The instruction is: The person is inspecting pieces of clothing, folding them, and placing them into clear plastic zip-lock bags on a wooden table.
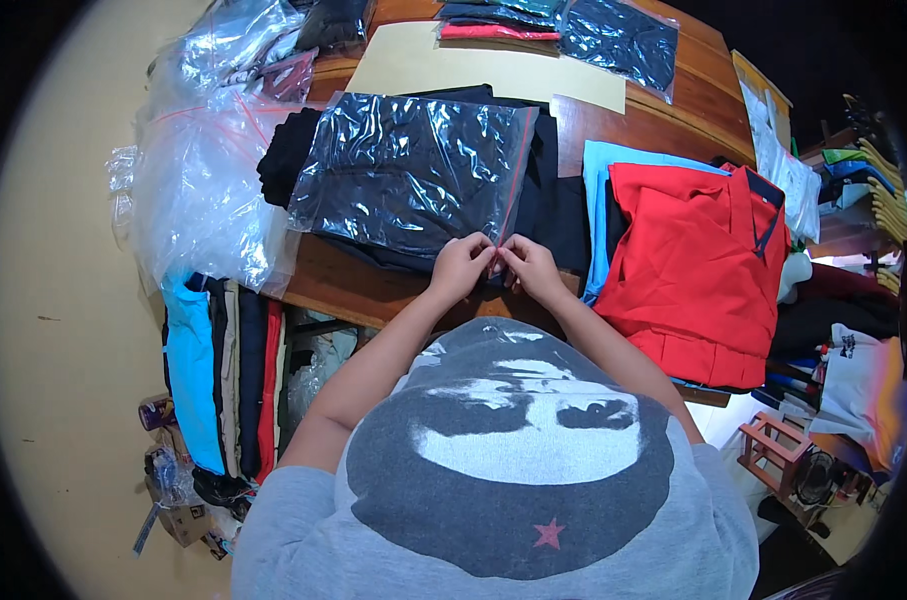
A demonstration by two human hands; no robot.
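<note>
A clear zip-lock plastic bag (416, 176) with a folded black garment inside lies flat before me. Its red zip strip (518, 172) runs along the right side. My left hand (462, 262) pinches the near corner of the bag at the strip. Close against it, my right hand (530, 266) pinches the same corner from the right. Under the bag rests a stack of folded black clothes (547, 157), mostly covered by it. A bunched black fabric edge (284, 157) sticks out at the left.
Loose clear bags (205, 195) pile up on the left. Folded red garments (693, 270) lie on light blue cloth (597, 195) at the right. Bagged clothes (618, 45) and a cream sheet (483, 71) sit farther back on the wooden table (693, 112). Rolled fabrics (194, 375) stand lower left.
</note>
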